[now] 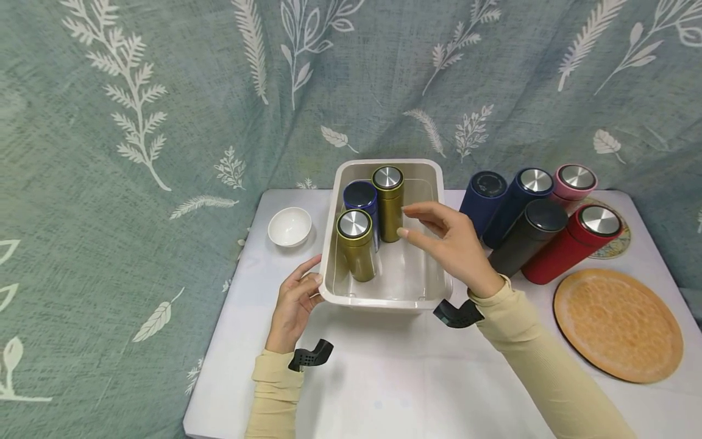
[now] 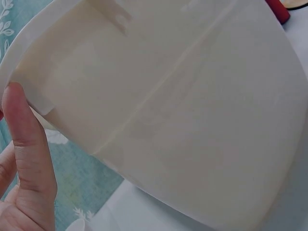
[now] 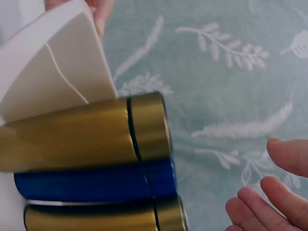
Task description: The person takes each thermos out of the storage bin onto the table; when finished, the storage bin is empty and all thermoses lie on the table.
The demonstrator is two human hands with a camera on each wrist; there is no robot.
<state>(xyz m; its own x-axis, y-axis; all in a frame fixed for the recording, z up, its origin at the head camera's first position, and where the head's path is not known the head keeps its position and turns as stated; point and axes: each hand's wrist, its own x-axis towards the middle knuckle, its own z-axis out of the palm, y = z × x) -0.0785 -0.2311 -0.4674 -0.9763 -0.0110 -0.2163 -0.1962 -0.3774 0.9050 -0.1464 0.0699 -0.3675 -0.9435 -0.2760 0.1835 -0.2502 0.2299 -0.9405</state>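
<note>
1. Right hand hangs over the white bin, thumb and fingers spread apart, holding nothing, near the rear gold bottle.
2. Left hand grips the bin's near-left corner.
3. Inside also stand a blue bottle and front gold bottle, which partly hides the blue.
4. Outside: white bowl left; five bottles and round board right.
5. Red bottle partly covers a patterned disc.

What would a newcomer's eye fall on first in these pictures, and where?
First, the pale bin at centre, holding two gold flasks and a blue flask. Then the empty right hand over its right side and the left hand holding its near left corner. Next, the red flask, right of the bin.
</note>
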